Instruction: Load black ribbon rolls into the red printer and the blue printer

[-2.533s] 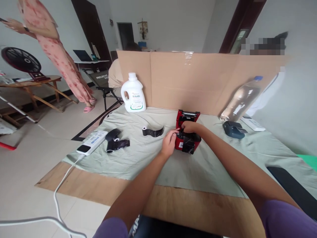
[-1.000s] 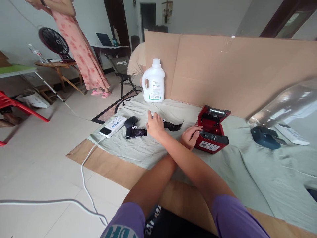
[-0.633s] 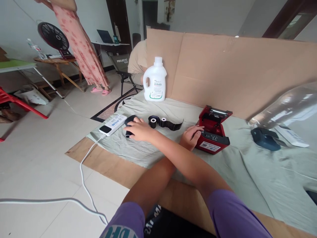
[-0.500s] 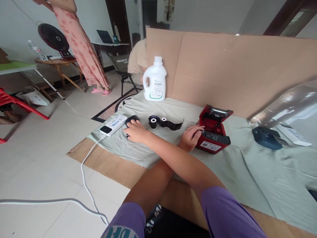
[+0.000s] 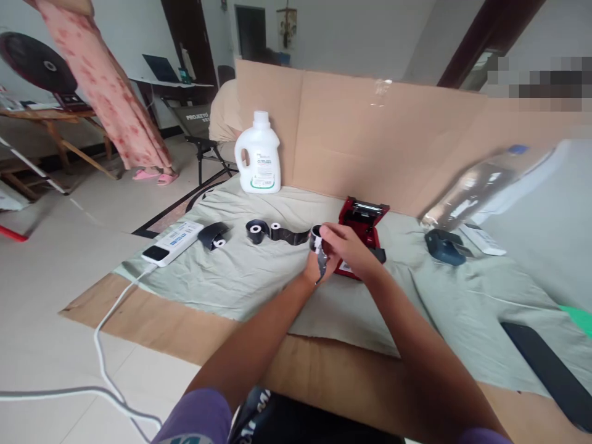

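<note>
My right hand (image 5: 341, 242) is closed on a small roll of black ribbon (image 5: 316, 237) with a pale core. A loose dark tail (image 5: 322, 264) hangs from the roll across the front of my left hand (image 5: 316, 271). My left hand is just below the roll, beside the red printer-like device (image 5: 354, 270); its fingers are hidden, so whether it grips anything does not show. The device's lid (image 5: 366, 208) stands raised. To the left, partly unwound black ribbon rolls (image 5: 257, 232) lie on the cloth, and another black ribbon piece (image 5: 213, 234) rests farther left with a white core.
A white power strip (image 5: 174, 243) with its cable lies at the left. A white jug (image 5: 259, 157) stands before a cardboard panel (image 5: 356, 129). A dark blue device (image 5: 444, 246), clear plastic bottle (image 5: 476, 185) and black phone-like slab (image 5: 546, 367) are at right. A person stands beyond.
My right hand has moved right from the ribbon rolls, lifting one roll over to my left hand. My arms are no longer crossed. The view has turned right.
</note>
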`<state>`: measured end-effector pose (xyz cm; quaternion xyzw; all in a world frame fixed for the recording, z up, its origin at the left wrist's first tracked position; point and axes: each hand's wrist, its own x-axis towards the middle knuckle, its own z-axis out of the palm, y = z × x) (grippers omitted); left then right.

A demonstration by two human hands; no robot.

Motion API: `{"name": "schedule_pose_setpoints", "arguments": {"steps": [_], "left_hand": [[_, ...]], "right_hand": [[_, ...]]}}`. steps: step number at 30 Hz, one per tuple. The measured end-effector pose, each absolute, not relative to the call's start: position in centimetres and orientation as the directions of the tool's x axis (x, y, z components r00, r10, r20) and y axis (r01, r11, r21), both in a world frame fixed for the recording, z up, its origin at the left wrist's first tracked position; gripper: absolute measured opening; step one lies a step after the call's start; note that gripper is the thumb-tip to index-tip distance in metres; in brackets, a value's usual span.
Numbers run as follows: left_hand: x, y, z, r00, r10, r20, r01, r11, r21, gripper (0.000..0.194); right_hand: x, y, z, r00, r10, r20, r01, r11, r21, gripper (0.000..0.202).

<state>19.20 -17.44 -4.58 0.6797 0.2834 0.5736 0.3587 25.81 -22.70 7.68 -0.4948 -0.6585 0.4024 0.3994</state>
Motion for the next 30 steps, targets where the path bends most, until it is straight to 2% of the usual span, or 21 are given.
{"name": "schedule_pose_setpoints", "arguments": {"steps": [3, 6, 10, 13, 16, 19, 22, 24, 26, 30], "left_hand": [[18.9, -18.2, -4.1, 0.168, 0.748, 0.643, -0.026, -0.648, 0.761, 0.03], [18.6, -19.3, -3.6, 0.145, 0.712, 0.687, 0.017, -0.696, 0.718, 0.032], [18.8, -20.6, -3.3, 0.222, 0.634, 0.741, 0.099, -0.77, 0.63, 0.037], [19.1, -21.2, -3.2, 0.303, 0.568, 0.765, 0.205, -0.823, 0.529, 0.042], [19.3, -21.2, -3.1, 0.368, 0.546, 0.753, 0.302, -0.835, 0.459, 0.03], [19.2, -21.0, -3.1, 0.381, 0.555, 0.74, 0.339, -0.828, 0.446, 0.021], [19.1, -20.9, -3.2, 0.398, 0.55, 0.734, 0.353, -0.83, 0.431, 0.025], [19.1, -20.9, -3.2, 0.433, 0.534, 0.726, 0.36, -0.841, 0.404, 0.032], [19.2, -20.8, -3.1, 0.465, 0.517, 0.719, 0.374, -0.851, 0.37, 0.037], [19.4, -20.4, -2.5, 0.487, 0.507, 0.711, 0.422, -0.849, 0.316, 0.037]], "right_hand": [[31.1, -24.1, 9.7, -0.066, 0.984, 0.165, 0.55, 0.174, -0.817, 0.042], [34.2, -23.9, 10.7, 0.066, 0.981, 0.184, 0.789, 0.062, -0.612, 0.046], [35.5, -21.7, 9.7, 0.107, 0.985, 0.137, 0.923, -0.047, -0.383, 0.048], [35.5, -19.9, 8.2, 0.104, 0.989, 0.104, 0.96, -0.073, -0.27, 0.049], [35.9, -18.8, 7.0, 0.033, 0.998, 0.058, 0.971, -0.018, -0.237, 0.049], [37.2, -18.3, 6.7, -0.151, 0.986, -0.074, 0.936, 0.118, -0.33, 0.044], [38.7, -18.2, 7.2, -0.296, 0.943, -0.153, 0.879, 0.207, -0.429, 0.028], [39.4, -18.2, 7.5, -0.314, 0.935, -0.164, 0.872, 0.216, -0.439, 0.017], [39.6, -18.2, 7.7, -0.255, 0.955, -0.154, 0.905, 0.18, -0.385, 0.012], [38.9, -18.1, 7.7, -0.11, 0.989, -0.102, 0.981, 0.091, -0.172, 0.015]]}}
